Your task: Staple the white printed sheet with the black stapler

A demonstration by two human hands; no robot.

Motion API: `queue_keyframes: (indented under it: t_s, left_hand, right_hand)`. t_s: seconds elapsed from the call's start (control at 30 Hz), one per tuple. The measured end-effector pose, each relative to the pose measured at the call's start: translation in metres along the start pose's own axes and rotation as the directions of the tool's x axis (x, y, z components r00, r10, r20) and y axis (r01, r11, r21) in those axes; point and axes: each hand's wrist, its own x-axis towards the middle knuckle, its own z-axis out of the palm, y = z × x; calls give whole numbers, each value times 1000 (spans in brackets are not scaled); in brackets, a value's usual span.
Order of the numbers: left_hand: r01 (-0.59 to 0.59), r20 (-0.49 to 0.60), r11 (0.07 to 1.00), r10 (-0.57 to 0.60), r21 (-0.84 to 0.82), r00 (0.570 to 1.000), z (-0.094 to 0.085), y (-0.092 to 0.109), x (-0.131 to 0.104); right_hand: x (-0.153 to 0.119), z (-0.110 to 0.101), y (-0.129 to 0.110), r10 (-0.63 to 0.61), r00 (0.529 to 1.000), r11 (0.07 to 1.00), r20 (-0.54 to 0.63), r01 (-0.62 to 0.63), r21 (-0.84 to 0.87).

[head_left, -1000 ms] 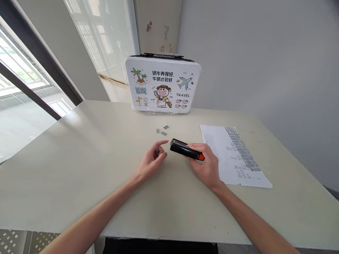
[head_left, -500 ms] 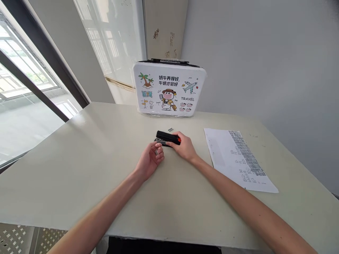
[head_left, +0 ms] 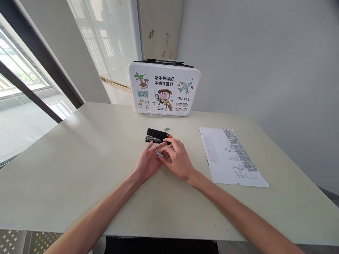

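Note:
A small silvery strip of staples [head_left: 160, 154] is pinched between the thumb and fingers of my right hand [head_left: 178, 159], just over the other palm. My left hand [head_left: 147, 164] faces palm up, its fingers stretched out and partly covered by the right one. Right behind both hands lies a black stapler [head_left: 156, 135] with an orange-red part at its right end. Its upper arm is raised a little at the left end, and metal shows inside. Another staple strip [head_left: 166, 129] rests on the table beyond the stapler.
A printed sheet of paper [head_left: 225, 158] lies to the right on the pale table [head_left: 79, 169]. At the back stands a white case [head_left: 164, 88] with cartoon pictures, wrapped in clear plastic. A window [head_left: 23, 70] is at the left, a grey wall behind.
My right hand has let go of the stapler and come nearer, now pinching a staple strip. My left hand's fingers have uncurled and opened. The view has shifted slightly.

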Motion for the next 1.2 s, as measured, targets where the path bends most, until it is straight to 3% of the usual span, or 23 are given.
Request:
queue_keyframes:
  t_s: [0.1,0.2,0.33,0.43,0.57,0.67,0.8,0.87,0.97,1.07,1.2]
  left_hand:
    - [25,52,1000,-25,10,998,-2,-3,2]
    - [40,99,999,-40,3,994,-6,-2,6]
    - [63,89,998,-65,26,994,-9,1,8]
    - [69,88,997,-72,37,993,-9,2,8]
    - [76,94,996,-80,44,992,-9,2,9]
    - [79,95,993,-87,89,992,-10,4,10]
    - [-19,100,924,-21,381,995,-10,11,9]
    - [-59,99,860,10,507,995,-9,16,7]
    - [-87,97,767,32,635,995,-8,21,3]
    - [-153,106,596,113,788,988,-12,23,1]
    - [-238,171,255,260,937,951,-25,16,1]
  right_hand:
    - [-11,-10,0,3,1000,1000,-25,-3,-11]
    - [-24,-41,22,77,995,996,-62,-80,-48]
    - [-64,-110,90,311,937,923,-160,-338,-183]
    - [-107,-162,153,434,864,795,-255,-501,-343]
    - [-156,-200,210,554,744,590,-373,-667,-454]
    - [-171,-206,224,586,713,556,-384,-699,-450]
    - [-165,-202,221,569,706,572,-422,-709,-413]
    - [-153,-196,216,553,725,621,-410,-687,-376]
    - [-130,-184,208,553,780,713,-293,-625,-318]
    - [-110,-168,201,549,823,774,-146,-567,-283]
    - [-105,-151,193,545,838,805,13,-520,-284]
